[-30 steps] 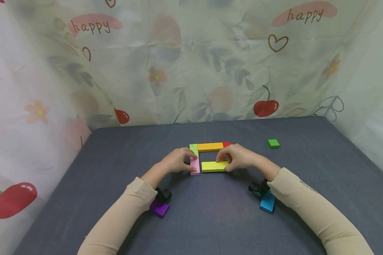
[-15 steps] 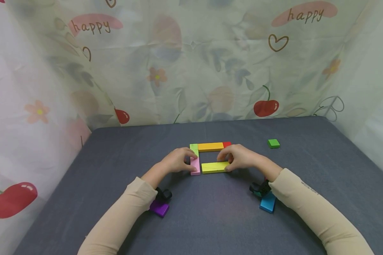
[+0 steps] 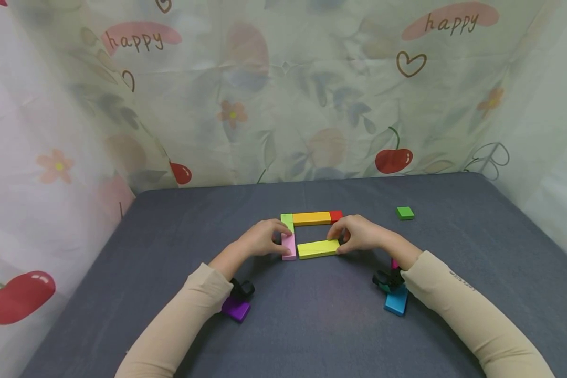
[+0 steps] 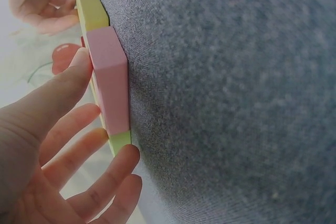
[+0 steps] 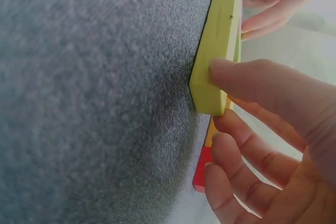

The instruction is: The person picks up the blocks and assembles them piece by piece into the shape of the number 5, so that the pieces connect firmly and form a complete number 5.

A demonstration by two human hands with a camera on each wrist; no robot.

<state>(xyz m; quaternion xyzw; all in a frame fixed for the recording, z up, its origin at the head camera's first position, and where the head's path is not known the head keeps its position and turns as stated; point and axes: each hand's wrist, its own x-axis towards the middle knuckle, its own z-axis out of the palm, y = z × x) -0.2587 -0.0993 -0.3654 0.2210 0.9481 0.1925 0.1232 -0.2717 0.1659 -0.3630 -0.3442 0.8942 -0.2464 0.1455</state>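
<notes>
The right hand (image 3: pixel 360 232) grips the yellow block (image 3: pixel 317 249) near its right end, thumb on the near side, index finger behind; this end grip likely allows steering while leaving the left end unobstructed. The yellow block lies at a slight angle, its left end just beside the pink block (image 3: pixel 289 245); contact cannot be confirmed. The left hand (image 3: pixel 260 239) is moderately spread, fingers relaxed, thumb resting on the pink block's top edge, presumably to brace it against sideways push. Pink continues the line of the light-green block (image 3: pixel 287 219), which abuts the orange block (image 3: pixel 312 218); the red block (image 3: pixel 336 216) caps orange's right end. These adjoining pieces appear to serve as alignment references.
</notes>
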